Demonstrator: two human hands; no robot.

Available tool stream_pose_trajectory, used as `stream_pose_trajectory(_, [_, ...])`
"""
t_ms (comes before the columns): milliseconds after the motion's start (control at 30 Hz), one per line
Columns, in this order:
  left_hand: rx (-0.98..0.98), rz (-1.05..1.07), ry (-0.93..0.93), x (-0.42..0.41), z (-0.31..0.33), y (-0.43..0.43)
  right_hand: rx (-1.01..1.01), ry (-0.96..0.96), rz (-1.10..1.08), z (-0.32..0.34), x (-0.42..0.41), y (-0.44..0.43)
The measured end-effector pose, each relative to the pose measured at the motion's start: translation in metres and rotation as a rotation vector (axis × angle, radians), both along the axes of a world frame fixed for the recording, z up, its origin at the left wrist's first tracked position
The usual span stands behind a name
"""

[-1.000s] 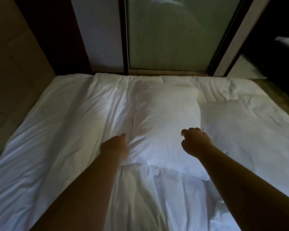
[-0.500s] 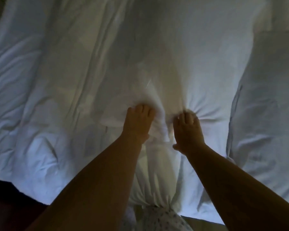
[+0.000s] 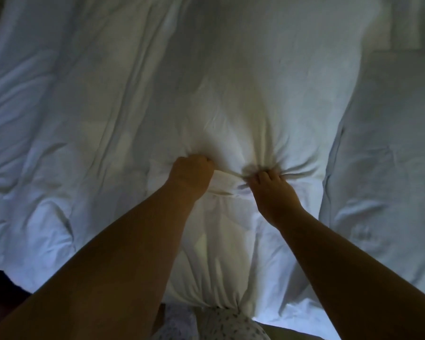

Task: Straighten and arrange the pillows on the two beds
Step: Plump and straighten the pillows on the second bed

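Left hand: Your left hand (image 3: 192, 176) is balled into a tight fist, knuckles up. Its fingers curl out of sight into the white cloth of the pillow (image 3: 231, 106) and hold a bunch of it.

Right hand: Your right hand (image 3: 271, 190) sits just beside the left, fingers bent down and dug into the same pillow, gripping a gather of fabric. The fingertips are buried, so you cannot tell how deep they go.

Between the hands: A short fold of cloth (image 3: 227, 185) spans the narrow gap from one hand to the other.

Creases: Deep wrinkles fan out from both grips. They run longest to the outside of the right hand and beyond the knuckles of the left.

Pillow: It lies lengthwise under both hands, running away past the knuckles and back beneath your forearms (image 3: 123, 253).

Second pillow: A second pillow (image 3: 383, 168) lies flat to the outside of the right hand, alongside the held one. The dim light hides whether the two touch.

Duvet: A rumpled white duvet (image 3: 59, 143) spreads to the outside of the left hand.

Behind the wrists: A spotted garment (image 3: 227, 325) shows between your forearms, at the near end of the pillow.
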State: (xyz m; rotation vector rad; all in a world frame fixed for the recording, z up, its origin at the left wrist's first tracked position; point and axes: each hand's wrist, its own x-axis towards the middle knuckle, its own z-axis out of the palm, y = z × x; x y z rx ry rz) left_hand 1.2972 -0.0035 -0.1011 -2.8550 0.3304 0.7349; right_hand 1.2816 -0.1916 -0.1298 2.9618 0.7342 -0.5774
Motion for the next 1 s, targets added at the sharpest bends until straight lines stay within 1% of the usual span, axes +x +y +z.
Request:
stream_pose_trajectory(67, [-0.046, 0.045, 0.018, -0.001, 0.013, 0.003, 0.064, 0.045, -0.103, 0.015, -0.003, 0.0])
stream_pose_trajectory(133, [-0.066, 0.039, 0.016, -0.004, 0.025, 0.006, 0.088, 0.091, -0.231, 0.028, -0.005, 0.0])
stream_pose_trajectory(167, [-0.073, 0.038, 0.005, -0.008, 0.031, 0.008, 0.102, 0.098, -0.259, 0.035, -0.007, 0.001])
stream_pose_trajectory(333, [-0.064, 0.019, -0.114, -0.035, 0.068, 0.015, 0.104, 0.042, -0.259, 0.062, -0.025, 0.011])
stream_pose_trajectory(433, [-0.079, 0.021, -0.134, -0.065, 0.08, 0.024, 0.052, 0.073, -0.245, 0.078, -0.046, 0.022])
stream_pose_trajectory(567, [-0.072, 0.033, -0.075, -0.126, 0.084, 0.048, 0.001, 0.144, -0.201, 0.089, -0.105, 0.046])
stream_pose_trajectory(733, [-0.075, 0.053, 0.058, -0.198, 0.077, 0.079, -0.003, 0.261, -0.216, 0.093, -0.18, 0.075])
stream_pose_trajectory(900, [-0.078, 0.083, 0.046, -0.244, 0.082, 0.094, -0.014, 0.281, -0.23, 0.1, -0.224, 0.095])
stream_pose_trajectory(1000, [-0.095, 0.115, 0.086, -0.267, 0.083, 0.1, -0.025, 0.306, -0.22, 0.1, -0.247, 0.103])
